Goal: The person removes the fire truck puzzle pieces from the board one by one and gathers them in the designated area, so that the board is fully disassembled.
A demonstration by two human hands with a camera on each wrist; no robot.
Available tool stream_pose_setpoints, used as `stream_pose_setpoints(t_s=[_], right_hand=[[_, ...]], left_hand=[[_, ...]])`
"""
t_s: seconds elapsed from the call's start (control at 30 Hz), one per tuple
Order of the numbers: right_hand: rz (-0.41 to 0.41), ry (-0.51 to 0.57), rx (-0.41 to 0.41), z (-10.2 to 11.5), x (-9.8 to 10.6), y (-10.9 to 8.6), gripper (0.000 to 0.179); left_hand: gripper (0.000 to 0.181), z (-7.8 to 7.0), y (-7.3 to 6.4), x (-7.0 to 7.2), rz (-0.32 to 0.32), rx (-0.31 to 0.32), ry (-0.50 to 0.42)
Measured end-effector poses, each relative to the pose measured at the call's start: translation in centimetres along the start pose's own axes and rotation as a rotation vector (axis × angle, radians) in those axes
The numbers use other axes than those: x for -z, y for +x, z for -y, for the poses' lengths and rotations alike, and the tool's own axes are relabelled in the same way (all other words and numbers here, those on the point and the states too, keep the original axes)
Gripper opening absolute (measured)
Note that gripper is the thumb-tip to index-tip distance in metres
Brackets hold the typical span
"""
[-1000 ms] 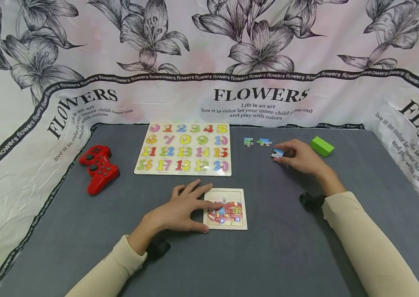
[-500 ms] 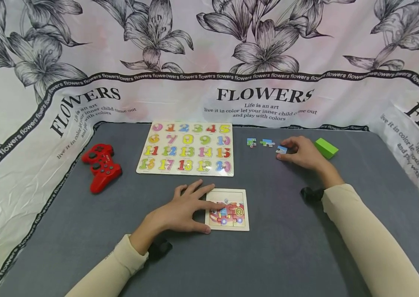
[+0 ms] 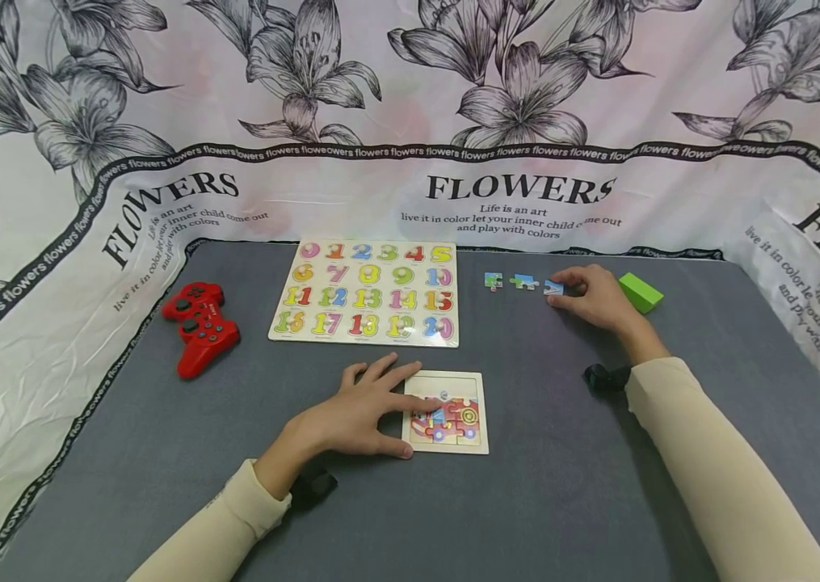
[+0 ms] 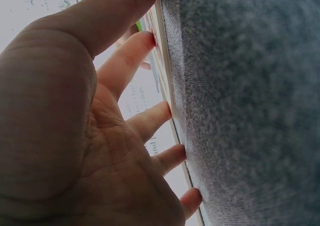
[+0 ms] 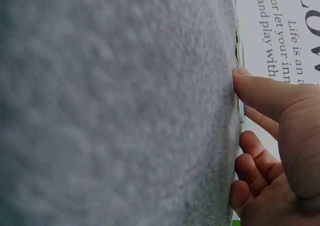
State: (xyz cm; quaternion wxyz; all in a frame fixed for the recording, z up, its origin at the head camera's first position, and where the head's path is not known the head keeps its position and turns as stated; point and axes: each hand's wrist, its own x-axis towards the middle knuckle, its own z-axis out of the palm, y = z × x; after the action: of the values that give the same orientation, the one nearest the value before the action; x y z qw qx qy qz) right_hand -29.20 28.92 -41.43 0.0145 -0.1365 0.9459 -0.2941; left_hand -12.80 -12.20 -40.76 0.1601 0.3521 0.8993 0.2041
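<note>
Framed jigsaw: a small, nearly square panel with a plain pale border, lying flat on the grey desk in front of the person. Interlocking pieces fill the lower part of the recess; together they show a red vehicle-like picture with a blue section, a round yellow-and-red element at the right and bluish wheels below. The upper band of the recess is bare, pale backing with a small grey printed mark.

Left hand: fingers spread apart. The index finger lies across the left part of the picture, hiding some of it; the thumb tip is at the lower left corner of the frame.

Right hand: thumb and index finger clamped together on a blue-and-white puzzle piece. In the right wrist view the piece appears edge-on — thin, pale-sided, low over the desk; contact with the surface cannot be confirmed.

Loose pieces: a blue-and-green piece lies just beside the held one, and a mostly green piece is farther left, forming a row. Adjacent items: green block, right of the right hand; number board, behind the left hand; red game controller, far left.
</note>
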Motion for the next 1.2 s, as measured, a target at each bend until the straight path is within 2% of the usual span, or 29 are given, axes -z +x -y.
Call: stream_pose_setpoints(t_s=[0.3,0.83,1.03,1.2], right_hand=[[0.070,0.013,-0.042,-0.5,0.8,0.5,0.051],[0.066,-0.015,-0.035,-0.4,1.1,0.7,0.047],[0.037,-0.007,-0.025,-0.7,0.7,0.5,0.051],[-0.038,0.029,0.000,0.3,0.4,-0.2,0.052]], left_hand=[[0.067,-0.1,0.0,0.0,-0.001,-0.002,-0.010],[0.067,-0.2,0.0,0.0,-0.004,-0.004,-0.003],[0.068,-0.2,0.1,0.1,-0.002,-0.004,-0.006],[0.067,-0.1,0.0,0.0,-0.005,0.000,-0.005]])
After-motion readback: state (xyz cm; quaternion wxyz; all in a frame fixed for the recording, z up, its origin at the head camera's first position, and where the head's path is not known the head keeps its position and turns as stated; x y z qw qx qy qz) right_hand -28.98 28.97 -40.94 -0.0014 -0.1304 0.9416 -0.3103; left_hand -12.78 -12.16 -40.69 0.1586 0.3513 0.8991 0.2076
